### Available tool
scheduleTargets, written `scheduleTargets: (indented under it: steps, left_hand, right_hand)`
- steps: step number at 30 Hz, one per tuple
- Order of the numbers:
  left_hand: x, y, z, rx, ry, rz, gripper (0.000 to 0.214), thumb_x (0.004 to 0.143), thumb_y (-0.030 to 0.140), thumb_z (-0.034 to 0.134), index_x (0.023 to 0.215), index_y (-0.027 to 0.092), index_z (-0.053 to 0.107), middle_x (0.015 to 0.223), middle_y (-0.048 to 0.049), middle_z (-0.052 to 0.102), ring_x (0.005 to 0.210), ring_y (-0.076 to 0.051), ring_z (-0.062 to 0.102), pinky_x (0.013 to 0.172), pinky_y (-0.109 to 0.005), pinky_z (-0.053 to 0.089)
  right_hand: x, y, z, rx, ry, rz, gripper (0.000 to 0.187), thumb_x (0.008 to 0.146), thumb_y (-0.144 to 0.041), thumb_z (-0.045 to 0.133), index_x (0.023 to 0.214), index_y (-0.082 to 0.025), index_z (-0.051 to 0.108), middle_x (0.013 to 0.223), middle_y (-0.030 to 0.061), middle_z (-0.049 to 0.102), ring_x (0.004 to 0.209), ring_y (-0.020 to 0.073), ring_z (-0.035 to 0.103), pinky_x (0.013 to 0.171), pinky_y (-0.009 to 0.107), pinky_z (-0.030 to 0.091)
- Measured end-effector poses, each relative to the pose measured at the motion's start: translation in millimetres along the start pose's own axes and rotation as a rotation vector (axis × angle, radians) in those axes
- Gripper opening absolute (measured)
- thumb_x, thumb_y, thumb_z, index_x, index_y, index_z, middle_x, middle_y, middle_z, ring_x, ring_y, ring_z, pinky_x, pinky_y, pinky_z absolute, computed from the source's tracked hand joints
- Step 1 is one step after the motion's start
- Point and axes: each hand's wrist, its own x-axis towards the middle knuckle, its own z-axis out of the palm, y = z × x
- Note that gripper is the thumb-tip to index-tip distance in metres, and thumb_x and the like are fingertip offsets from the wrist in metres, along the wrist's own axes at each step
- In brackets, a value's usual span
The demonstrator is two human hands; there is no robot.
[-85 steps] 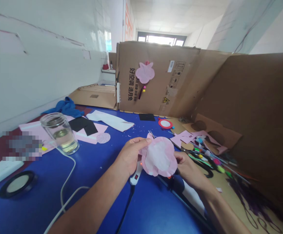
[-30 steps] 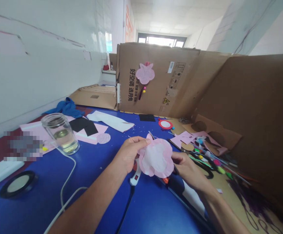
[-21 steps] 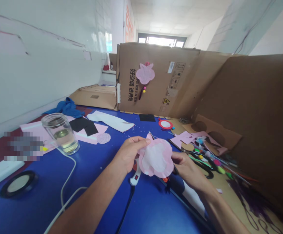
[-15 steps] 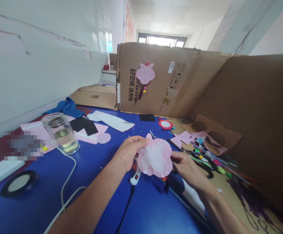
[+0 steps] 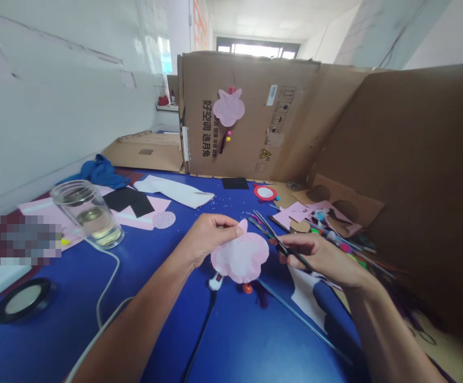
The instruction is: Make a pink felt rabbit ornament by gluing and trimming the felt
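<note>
Between thumb and fingers, my left hand (image 5: 211, 236) pinches the upper edge of a pink flower-shaped cutout (image 5: 241, 255) with a paler middle. An orange bead (image 5: 248, 288) and a dark tassel (image 5: 262, 295) show just below the cutout. My right hand (image 5: 315, 255) is closed round black-handled scissors (image 5: 281, 246), whose blades point up and away, apart from the cutout's right edge. Under the cutout, a white tool with a red switch (image 5: 216, 281) and a black cord lies partly hidden on the blue table.
A glass of pale liquid (image 5: 90, 215) and a roll of black tape (image 5: 24, 302) are at left. Cardboard (image 5: 255, 117) stands behind, bearing a similar pink cutout (image 5: 229, 108). A red-rimmed disc (image 5: 265, 192) lies ahead. Pink scraps (image 5: 295, 213) and small craft pieces clutter the right.
The scissors have come out from behind the cutout's right side and now show plainly in my right hand. The cutout has shifted slightly left in view.
</note>
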Motion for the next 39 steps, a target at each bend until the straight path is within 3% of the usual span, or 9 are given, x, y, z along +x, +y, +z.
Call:
scheduleTargets:
  steps: [9, 18, 39]
  left_hand:
    - [-2, -1, 3.2, 0.046, -0.074, -0.012, 0.021, 0.070, 0.029, 0.090, 0.088, 0.019, 0.089, 0.082, -0.0054, 0.081, 0.071, -0.015, 0.065, 0.068, -0.027, 0.048]
    - [-2, -3, 3.9, 0.081, -0.081, -0.011, 0.027, 0.071, 0.031, 0.090, 0.095, 0.019, 0.090, 0.081, -0.0061, 0.080, 0.070, -0.016, 0.066, 0.067, -0.028, 0.048]
    - [-1, -8, 2.8, 0.120, -0.088, 0.024, 0.033, 0.071, 0.038, 0.092, 0.099, 0.019, 0.090, 0.078, -0.0064, 0.079, 0.072, -0.021, 0.068, 0.065, -0.030, 0.052]
  right_hand:
    - [2, -3, 4, 0.022, -0.159, 0.040, 0.059, 0.084, -0.060, 0.088, 0.127, -0.021, 0.082, 0.080, 0.0004, 0.062, 0.068, 0.0116, 0.042, 0.061, 0.025, 0.035]
    - [2, -4, 4, 0.002, -0.164, 0.025, 0.058, 0.087, -0.060, 0.084, 0.131, -0.022, 0.082, 0.080, 0.0002, 0.060, 0.070, 0.0129, 0.039, 0.059, 0.025, 0.029]
    - [2, -11, 7, -0.023, -0.155, 0.011, 0.057, 0.088, -0.062, 0.083, 0.128, -0.021, 0.084, 0.075, -0.0005, 0.059, 0.067, 0.0122, 0.039, 0.057, 0.025, 0.028]
